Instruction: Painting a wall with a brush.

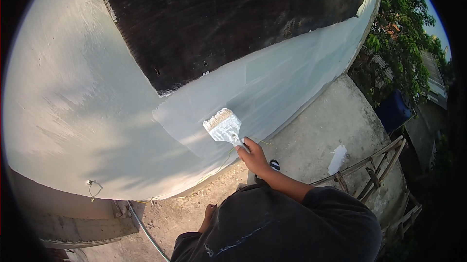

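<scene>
My right hand (251, 155) is closed around the handle of a wide paintbrush (226, 129) smeared with white paint. Its pale, paint-coated bristles point up and to the left, in front of the wall (121, 131); whether they touch it I cannot tell. Fresh-looking pale paint covers the wall around the brush, below a large dark panel (233, 24). Low beside my body, my left hand (209, 212) shows only in part, and its fingers are too small and hidden to read.
A yellowish wire (214, 172) runs along the wall's foot. On the right, a wooden ladder-like frame (372, 169) lies by the concrete ledge (316, 121), which carries a white paint patch (337, 159). Beyond stand a blue barrel (393, 111) and a tree (401, 33). A pipe (146, 230) lies lower left.
</scene>
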`<state>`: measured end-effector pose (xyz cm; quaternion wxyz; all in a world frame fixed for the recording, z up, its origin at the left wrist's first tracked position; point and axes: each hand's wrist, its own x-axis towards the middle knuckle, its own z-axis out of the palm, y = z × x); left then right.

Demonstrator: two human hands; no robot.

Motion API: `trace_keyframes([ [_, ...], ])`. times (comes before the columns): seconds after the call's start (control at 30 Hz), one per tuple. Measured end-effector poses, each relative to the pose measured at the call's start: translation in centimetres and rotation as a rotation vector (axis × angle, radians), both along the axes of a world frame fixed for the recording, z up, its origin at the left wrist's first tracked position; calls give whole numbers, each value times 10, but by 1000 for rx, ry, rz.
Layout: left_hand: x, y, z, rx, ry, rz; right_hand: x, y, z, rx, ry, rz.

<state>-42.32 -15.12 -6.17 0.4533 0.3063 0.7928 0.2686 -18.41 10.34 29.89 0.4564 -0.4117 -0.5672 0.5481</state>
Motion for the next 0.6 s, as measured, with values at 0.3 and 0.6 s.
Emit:
trace_keyframes([
  [0.3, -1, -3, -16, 55, -144, 25, 2, 10, -9, 63, -59, -52],
  [0.6, 2, 0, -44, -76, 27, -9, 2, 10, 5, 135, -77, -28],
])
